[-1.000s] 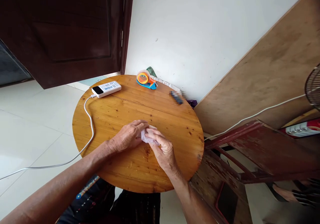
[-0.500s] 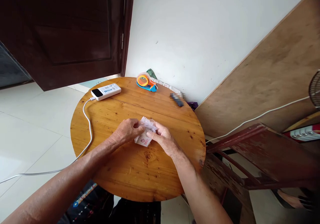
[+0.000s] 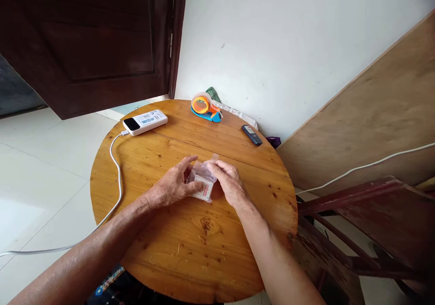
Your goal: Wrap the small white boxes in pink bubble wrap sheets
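Observation:
A small flat white packet with red print (image 3: 205,190) lies over the middle of the round wooden table. Clear, crinkled plastic wrapping (image 3: 201,168) covers its far end and bunches up there. My left hand (image 3: 172,183) grips the packet from the left, thumb across its top face and index finger stretched out beyond. At the upper right, my right hand (image 3: 231,181) pinches the plastic wrapping between thumb and fingers. Those right fingertips are partly hidden by the plastic and the hand itself.
Toward the back of the table (image 3: 163,241) stand a white power bank (image 3: 147,122) with a white cable (image 3: 119,178), an orange and blue tape dispenser (image 3: 205,107) and a dark phone-like device (image 3: 252,135). A reddish wooden chair (image 3: 374,210) stands at the right.
My left hand has shifted its hold, its thumb now lying across the packet. The right hand has moved from the packet's side to its plastic at the far end. The view has shifted slightly.

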Tool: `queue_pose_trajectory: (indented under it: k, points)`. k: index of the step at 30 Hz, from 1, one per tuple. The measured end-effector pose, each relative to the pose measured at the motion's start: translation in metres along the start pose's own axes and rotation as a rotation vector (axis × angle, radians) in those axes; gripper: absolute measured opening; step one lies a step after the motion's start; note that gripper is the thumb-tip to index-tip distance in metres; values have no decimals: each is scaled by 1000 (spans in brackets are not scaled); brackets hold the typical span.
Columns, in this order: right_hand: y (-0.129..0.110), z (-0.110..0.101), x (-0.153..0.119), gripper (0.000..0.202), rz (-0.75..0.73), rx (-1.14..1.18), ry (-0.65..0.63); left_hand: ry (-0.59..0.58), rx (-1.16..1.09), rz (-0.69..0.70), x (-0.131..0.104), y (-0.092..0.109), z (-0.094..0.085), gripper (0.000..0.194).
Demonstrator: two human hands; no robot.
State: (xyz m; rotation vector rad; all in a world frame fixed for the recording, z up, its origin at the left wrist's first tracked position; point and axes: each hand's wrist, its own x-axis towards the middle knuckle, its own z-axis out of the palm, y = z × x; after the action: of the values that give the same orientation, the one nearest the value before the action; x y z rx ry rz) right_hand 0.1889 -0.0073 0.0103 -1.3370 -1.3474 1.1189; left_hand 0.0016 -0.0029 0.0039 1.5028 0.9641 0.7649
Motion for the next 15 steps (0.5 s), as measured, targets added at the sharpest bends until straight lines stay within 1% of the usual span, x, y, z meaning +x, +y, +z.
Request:
queue_pose_trajectory:
  k: [2, 4, 8, 12, 15]
  points:
    - [2, 4, 0, 30, -25, 13, 60, 3, -19, -2, 2, -1, 1, 82]
    - [2, 6, -1, 31, -51, -21, 91, 7, -26, 2, 2, -2, 2, 80]
    - [2, 7, -2, 32, -83, -80, 64, 24, -8, 13, 2, -1, 3, 74]
    - [1, 6, -5, 30, -101, -105, 53, 48, 127, 37, 3, -4, 4, 66]
    - [-1, 6, -7, 27, -126, -135, 56, 78, 190, 51, 4, -7, 5, 64]
